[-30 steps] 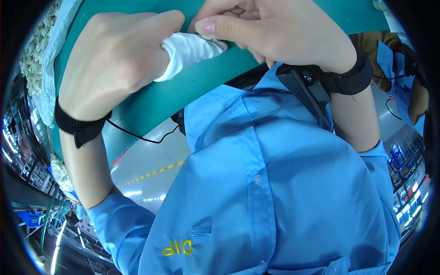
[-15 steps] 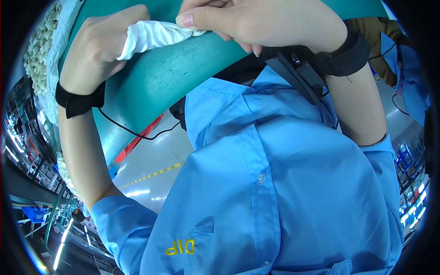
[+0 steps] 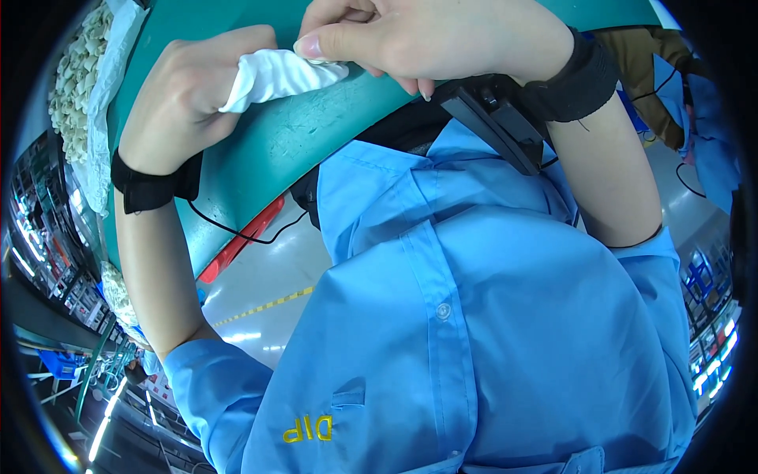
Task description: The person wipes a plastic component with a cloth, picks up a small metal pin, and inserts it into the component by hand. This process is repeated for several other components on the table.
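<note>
We find the right hand (image 3: 430, 39) pinching the end of the white material (image 3: 272, 79) in its fingers; whether the left hand (image 3: 178, 95) grips, we cannot tell. We advise gentle, even tension.

White fabric (image 3: 280, 77) between left grip (image 3: 185, 99) and right grip (image 3: 418, 41), over green tabletop (image 3: 264, 154).

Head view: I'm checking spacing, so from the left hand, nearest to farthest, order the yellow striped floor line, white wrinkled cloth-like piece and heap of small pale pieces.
From the left hand:
1. White cloth-like piece: touching, on its right.
2. Pale heap: to its left.
3. Yellow line: on the floor below.
</note>
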The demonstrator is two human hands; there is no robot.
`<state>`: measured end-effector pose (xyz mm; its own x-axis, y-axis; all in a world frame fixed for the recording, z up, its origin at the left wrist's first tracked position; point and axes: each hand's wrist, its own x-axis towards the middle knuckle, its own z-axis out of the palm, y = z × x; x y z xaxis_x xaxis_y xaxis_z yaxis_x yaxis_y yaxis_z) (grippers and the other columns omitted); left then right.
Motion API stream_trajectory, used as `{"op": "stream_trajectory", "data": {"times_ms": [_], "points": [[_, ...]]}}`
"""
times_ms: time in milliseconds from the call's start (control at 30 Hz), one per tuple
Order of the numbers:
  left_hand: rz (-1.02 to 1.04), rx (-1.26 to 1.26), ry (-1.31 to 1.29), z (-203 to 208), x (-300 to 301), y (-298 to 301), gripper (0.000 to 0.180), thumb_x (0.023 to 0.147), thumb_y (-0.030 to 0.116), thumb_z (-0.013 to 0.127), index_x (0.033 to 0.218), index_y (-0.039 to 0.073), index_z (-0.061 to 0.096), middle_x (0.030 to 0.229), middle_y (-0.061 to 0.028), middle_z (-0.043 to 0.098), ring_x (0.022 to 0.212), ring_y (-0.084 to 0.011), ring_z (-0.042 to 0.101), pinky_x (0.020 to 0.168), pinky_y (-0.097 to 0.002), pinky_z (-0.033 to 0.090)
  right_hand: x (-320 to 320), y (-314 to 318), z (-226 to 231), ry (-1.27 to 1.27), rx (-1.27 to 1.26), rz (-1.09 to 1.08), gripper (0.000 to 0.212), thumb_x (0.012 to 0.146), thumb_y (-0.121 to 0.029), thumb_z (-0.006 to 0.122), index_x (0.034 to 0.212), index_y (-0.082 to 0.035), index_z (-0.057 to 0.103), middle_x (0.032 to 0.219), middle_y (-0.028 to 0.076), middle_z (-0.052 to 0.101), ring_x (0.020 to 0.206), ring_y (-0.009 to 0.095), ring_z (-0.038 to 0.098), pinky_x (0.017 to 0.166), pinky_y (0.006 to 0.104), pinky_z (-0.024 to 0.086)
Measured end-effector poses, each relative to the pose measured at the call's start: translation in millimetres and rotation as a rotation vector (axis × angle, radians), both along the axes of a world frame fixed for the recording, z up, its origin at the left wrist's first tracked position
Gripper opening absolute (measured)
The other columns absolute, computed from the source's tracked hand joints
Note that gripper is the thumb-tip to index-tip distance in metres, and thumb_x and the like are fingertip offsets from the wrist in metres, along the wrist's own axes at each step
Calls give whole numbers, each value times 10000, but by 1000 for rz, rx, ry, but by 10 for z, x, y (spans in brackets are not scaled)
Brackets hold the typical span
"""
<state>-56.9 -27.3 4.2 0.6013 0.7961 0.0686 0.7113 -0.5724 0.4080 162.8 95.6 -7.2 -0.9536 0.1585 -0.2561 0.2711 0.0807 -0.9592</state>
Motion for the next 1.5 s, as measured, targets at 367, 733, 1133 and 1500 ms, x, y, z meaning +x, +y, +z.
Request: {"op": "stream_trajectory", "data": {"times_ms": [367, 733, 1133, 1500], "points": [[-1, -43, -1, 9, 16, 76, 280, 653, -79, 644, 907, 39, 635, 835, -87, 595, 695, -315, 602, 566, -387, 464, -9, 8, -7, -14, -55, -5, 290, 948, -102, 548, 759, 90, 654, 547, 120, 600, 428, 157, 581, 432, 316, 453], [81, -62, -64, -74, 13, -33, 265, 653, -90, 629, 896, 13, 605, 808, -124, 564, 708, -338, 587, 579, -389, 450, 51, -12, 82, -63, -51, -1, 284, 961, -121, 561, 783, 78, 660, 555, 88, 590, 426, 141, 561, 433, 302, 447], [694, 178, -621, 13, -213, 218, 264, 851, -53, 640, 1084, 27, 736, 831, -22, 674, 656, -116, 599, 561, -248, 443, 110, 17, -76, 46, 100, 17, 226, 967, -130, 613, 847, 44, 693, 572, 55, 593, 540, 98, 569, 481, 309, 425], [867, -356, -1327, -386, -643, 40, 268, 938, 31, 647, 1204, 8, 676, 892, -3, 694, 726, -83, 622, 600, -222, 454, 138, -131, -38, -16, -82, -140, 230, 1024, -187, 617, 1087, 2, 731, 704, 13, 633, 517, 69, 571, 465, 229, 475]]}}
